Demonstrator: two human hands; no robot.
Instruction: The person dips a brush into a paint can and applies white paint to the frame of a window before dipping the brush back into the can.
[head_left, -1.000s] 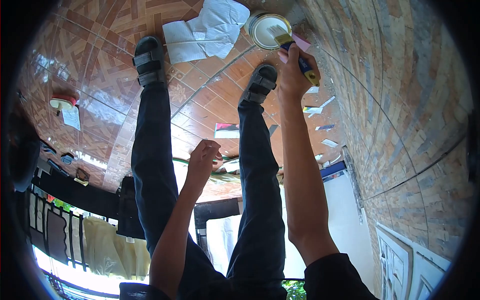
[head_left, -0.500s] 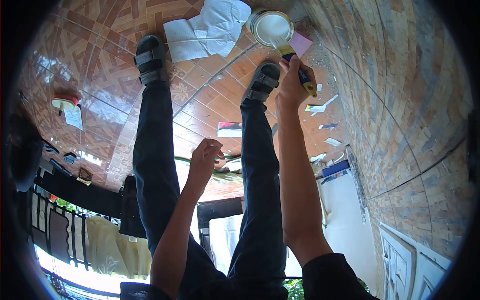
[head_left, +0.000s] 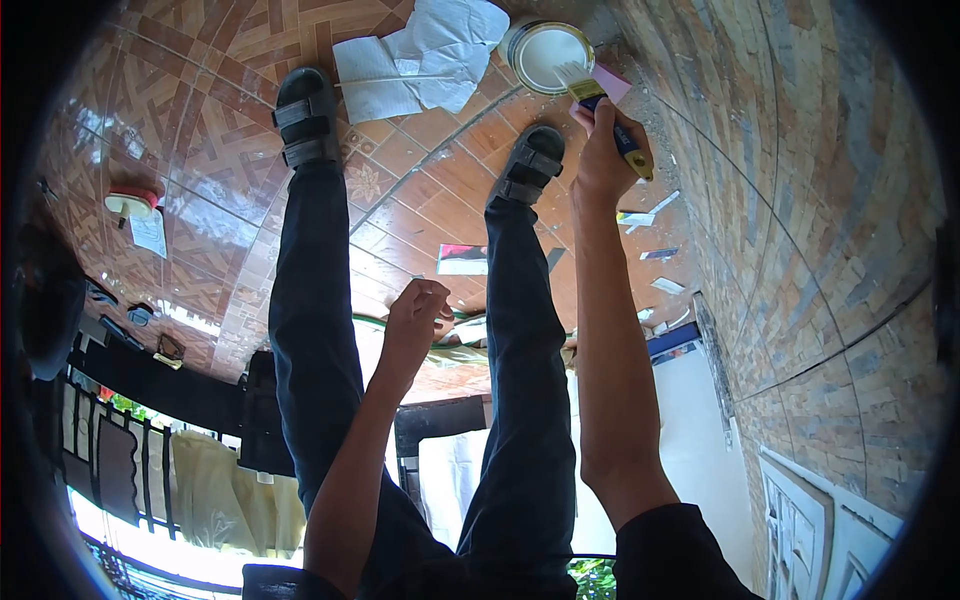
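Note:
My right hand [head_left: 608, 165] is wrapped round the blue and yellow handle of a paintbrush [head_left: 588, 92]. The bristles, whitish at the tips, are over the right part of an open paint can [head_left: 548, 57] holding white paint; whether they touch the paint I cannot tell. Behind the brush, beside the can, lies a pink sheet [head_left: 611, 84]. My left hand [head_left: 417, 308] hovers between my legs with its fingers curled in, and nothing shows in it.
White paper sheets [head_left: 415, 65] lie on the tiled floor left of the can. My sandalled feet stand below them. A stone-patterned wall [head_left: 800, 200] rises on the right, with paper scraps [head_left: 660, 254] near its base. A red and white object [head_left: 131, 203] lies far left.
My right hand and the brush have shifted to the right, and the bristles now sit nearer the can's right side. My left hand is almost unmoved.

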